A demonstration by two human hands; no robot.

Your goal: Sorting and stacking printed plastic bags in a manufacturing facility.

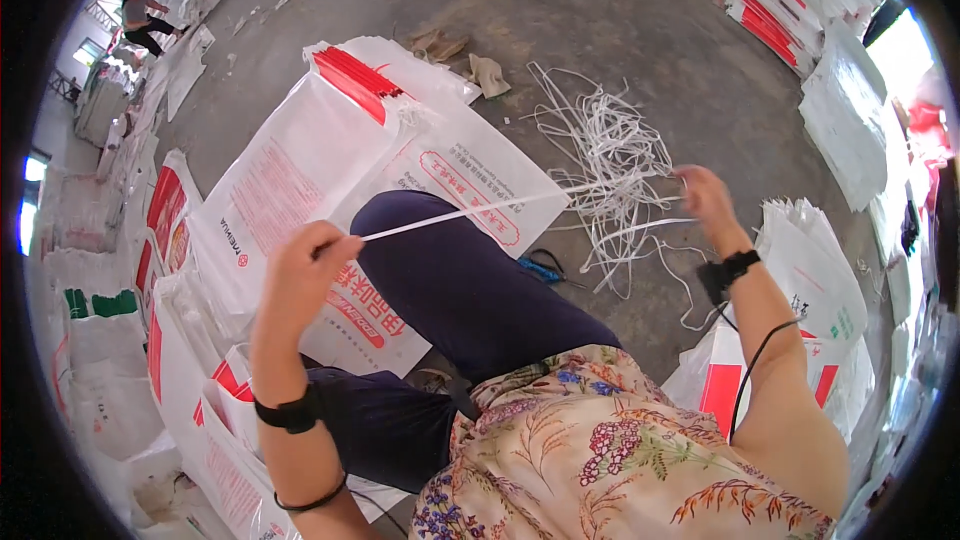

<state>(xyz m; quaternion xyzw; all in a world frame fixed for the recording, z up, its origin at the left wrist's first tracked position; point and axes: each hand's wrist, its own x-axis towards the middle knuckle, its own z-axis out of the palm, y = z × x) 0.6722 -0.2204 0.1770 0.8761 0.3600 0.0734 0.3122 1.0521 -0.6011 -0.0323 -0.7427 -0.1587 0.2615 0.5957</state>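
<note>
A thin white plastic strap (470, 211) runs taut between my two hands, above my bent knee. My left hand (308, 265) pinches one end, over a stack of white woven sacks (290, 155) with red edges and print. My right hand (712, 205) is closed round the strap's other end, to the right of a tangled heap of white straps (600, 130) on the floor. Loose strap trails below the right hand. By my knee, next to the heap, lies a blue-handled tool (545, 267), partly hidden; its kind I cannot make out.
More white and red sacks (775, 380) lie by my right forearm, and further piles (190, 360) line the left. Brown scraps (488, 76) rest on the grey concrete floor (480, 5). Stacked sacks (845, 110) stand far right. Another person (145, 18) is at the far left.
</note>
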